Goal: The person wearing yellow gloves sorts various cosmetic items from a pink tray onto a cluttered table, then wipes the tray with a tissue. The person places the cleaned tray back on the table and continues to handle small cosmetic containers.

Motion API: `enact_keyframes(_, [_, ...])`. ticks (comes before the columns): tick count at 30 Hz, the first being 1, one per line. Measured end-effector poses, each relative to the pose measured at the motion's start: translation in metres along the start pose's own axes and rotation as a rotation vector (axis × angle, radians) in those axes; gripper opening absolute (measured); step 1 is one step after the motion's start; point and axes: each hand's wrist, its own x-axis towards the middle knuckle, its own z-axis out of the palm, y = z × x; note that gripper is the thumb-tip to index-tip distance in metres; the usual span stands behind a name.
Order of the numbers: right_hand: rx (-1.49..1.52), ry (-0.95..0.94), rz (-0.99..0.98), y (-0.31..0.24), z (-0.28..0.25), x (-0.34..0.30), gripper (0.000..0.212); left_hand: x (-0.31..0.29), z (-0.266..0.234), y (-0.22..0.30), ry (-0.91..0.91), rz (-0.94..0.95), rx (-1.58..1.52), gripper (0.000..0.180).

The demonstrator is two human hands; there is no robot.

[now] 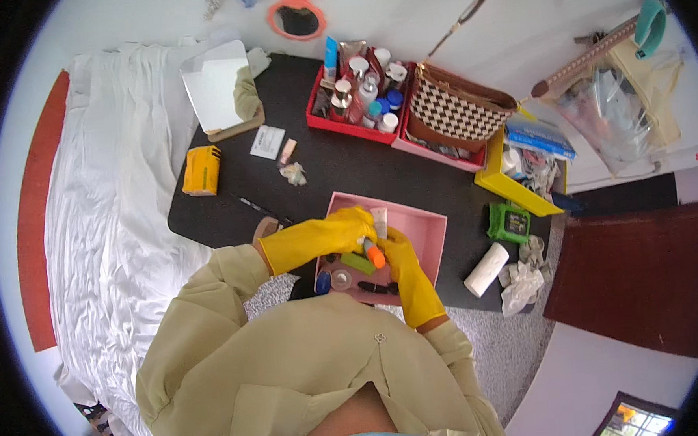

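Observation:
Both my hands wear yellow rubber gloves and meet over a shallow pink box (432,216) at the table's near edge. My left hand (355,224) is closed round a small tube with an orange cap (375,254), the cap pointing down toward me. My right hand (398,255) is closed at the lower end of a white tube (379,219), which sticks up between the hands; the fingertips are partly hidden. Inside the box lie a green packet (357,263), a round clear container (341,279), a blue item (323,282) and a black item (375,288).
On the black table (279,87) stand a red box (352,131) of bottles, a checkered bag (458,110), and a yellow box (513,190). A green wipes pack (509,222), a white roll (487,270) and crumpled tissue (521,288) lie right. A mirror (220,86) and yellow pack (202,171) are left.

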Motion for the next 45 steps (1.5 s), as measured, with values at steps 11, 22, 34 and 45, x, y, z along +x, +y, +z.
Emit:
enact_keyframes(11, [0.043, 0.032, -0.004, 0.000, 0.010, -0.004, 0.033, -0.005, -0.028, 0.006, -0.068, -0.214, -0.214, 0.032])
enact_keyframes(22, [-0.369, 0.244, -0.356, -0.027, 0.034, 0.000, 0.031, -0.029, -0.023, 0.009, 0.264, -0.339, -0.185, 0.042])
enact_keyframes(34, [-0.236, 0.177, -0.266, -0.038, 0.040, 0.021, 0.031, -0.041, -0.034, 0.006, 0.503, -0.384, -0.069, 0.042])
enact_keyframes(45, [-0.676, 0.263, -0.435, -0.012, 0.032, 0.031, 0.032, -0.072, -0.064, 0.002, 0.786, -0.450, -0.470, 0.037])
